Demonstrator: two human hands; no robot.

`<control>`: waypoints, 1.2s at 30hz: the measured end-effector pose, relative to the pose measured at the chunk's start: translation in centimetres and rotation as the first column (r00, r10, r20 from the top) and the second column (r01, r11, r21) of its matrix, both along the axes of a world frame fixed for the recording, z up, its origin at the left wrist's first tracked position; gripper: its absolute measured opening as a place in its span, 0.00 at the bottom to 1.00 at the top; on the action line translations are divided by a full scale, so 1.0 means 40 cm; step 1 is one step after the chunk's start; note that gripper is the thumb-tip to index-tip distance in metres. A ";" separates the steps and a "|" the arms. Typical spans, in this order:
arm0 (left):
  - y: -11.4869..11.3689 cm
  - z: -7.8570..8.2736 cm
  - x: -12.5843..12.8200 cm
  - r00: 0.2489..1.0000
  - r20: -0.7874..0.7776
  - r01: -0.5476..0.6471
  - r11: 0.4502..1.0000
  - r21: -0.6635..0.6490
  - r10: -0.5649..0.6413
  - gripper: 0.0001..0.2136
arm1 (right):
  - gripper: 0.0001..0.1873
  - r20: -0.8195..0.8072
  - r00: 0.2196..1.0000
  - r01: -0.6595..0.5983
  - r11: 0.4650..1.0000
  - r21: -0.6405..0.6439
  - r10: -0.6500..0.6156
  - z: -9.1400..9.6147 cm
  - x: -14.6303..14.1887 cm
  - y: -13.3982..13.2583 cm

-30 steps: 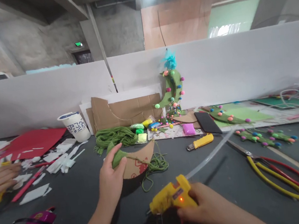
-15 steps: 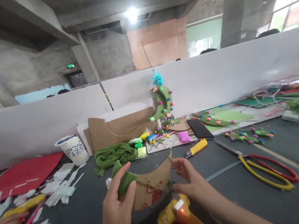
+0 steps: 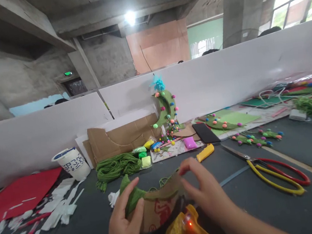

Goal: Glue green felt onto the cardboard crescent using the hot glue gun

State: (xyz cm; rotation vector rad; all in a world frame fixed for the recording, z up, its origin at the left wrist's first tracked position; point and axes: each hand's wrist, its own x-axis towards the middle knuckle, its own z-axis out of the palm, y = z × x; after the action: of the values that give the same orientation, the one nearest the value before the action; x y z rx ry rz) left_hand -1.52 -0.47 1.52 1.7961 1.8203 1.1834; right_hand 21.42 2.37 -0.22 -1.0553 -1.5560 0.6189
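Note:
My left hand grips the green yarn-wrapped end of a cardboard crescent with red print on it. My right hand pinches the crescent's other end, thumb and fingers closed on its upper edge. Green yarn trails from the crescent toward the table. A yellow glue gun with a lit orange light lies on the table just under the crescent, by my right wrist, and neither hand holds it.
A bundle of green yarn, a white cup, cardboard sheets, red paper and white scraps lie left and behind. Yellow-and-red scissors, a yellow cutter, a black phone and decorated green shapes lie right. A white partition runs behind.
My right hand set down the glue gun and took hold of the crescent's right end. Another person's hand at the left edge has gone from view. The view shifted up and right.

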 end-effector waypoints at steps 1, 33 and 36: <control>-0.003 -0.001 0.003 0.999 -0.033 -0.012 1.000 0.021 0.013 0.21 | 0.11 0.041 0.999 -0.036 0.999 0.010 0.036 -0.008 -0.017 -0.019; 0.000 0.019 -0.004 0.995 0.001 0.096 0.995 -0.027 -0.096 0.17 | 0.17 0.158 0.981 0.116 0.993 -0.022 -0.111 -0.042 0.089 0.025; -0.022 0.009 0.030 0.992 -0.018 0.124 0.992 -0.017 -0.124 0.16 | 0.11 0.334 0.940 -0.122 0.984 0.128 0.073 -0.030 0.031 -0.045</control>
State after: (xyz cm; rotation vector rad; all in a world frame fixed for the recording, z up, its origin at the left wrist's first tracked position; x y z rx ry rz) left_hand -0.32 -1.35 1.89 1.8883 1.6964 1.1061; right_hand 22.66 0.57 -1.40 -1.0085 -1.9239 0.3992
